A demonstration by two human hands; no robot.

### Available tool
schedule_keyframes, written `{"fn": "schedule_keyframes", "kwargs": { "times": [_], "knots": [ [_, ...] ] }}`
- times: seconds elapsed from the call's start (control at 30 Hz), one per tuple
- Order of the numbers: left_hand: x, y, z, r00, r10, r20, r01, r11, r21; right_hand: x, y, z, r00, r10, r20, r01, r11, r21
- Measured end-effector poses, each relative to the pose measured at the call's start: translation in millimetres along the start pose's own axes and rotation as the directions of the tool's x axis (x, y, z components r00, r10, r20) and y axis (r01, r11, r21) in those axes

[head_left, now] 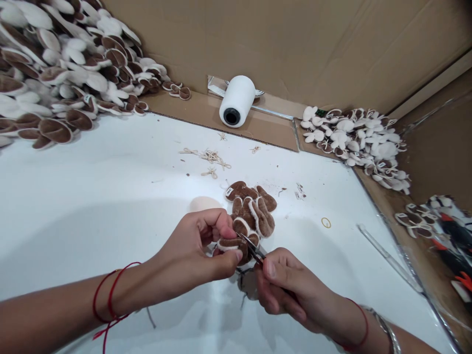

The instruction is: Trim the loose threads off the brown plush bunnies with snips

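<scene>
While my left hand (204, 253) pinches a white-edged brown plush piece (227, 244) at the near side of a small brown plush pile (262, 221), my right hand (285, 282) grips pointed metal snips (254, 250) at its edge; this looks like trimming, next calling for steady tips.

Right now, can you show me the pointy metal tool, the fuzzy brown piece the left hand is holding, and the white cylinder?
Pointy metal tool (254, 249): head view, on its metal middle.
Fuzzy brown piece (229, 243): head view, on its brown side.
White cylinder (240, 92): head view, on its white side.
</scene>
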State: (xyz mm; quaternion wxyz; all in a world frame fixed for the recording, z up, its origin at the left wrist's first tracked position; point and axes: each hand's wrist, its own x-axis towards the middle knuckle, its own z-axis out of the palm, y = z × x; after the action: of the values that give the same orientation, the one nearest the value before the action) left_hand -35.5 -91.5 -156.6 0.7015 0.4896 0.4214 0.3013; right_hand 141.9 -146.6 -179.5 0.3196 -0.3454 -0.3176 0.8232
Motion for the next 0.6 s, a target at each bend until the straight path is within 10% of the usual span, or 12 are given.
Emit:
{"fn": "schedule_keyframes", "kwargs": {
  "times": [0.6],
  "knots": [
    [3.3, 2.3, -2.6, 0.989, -0.075, 0.129, 0.089, 0.990, -0.108, -4.5, -3.8, 3.4, 1.000, 0.010, 0.000, -0.009, 0.998, 0.066]
  ]
}}
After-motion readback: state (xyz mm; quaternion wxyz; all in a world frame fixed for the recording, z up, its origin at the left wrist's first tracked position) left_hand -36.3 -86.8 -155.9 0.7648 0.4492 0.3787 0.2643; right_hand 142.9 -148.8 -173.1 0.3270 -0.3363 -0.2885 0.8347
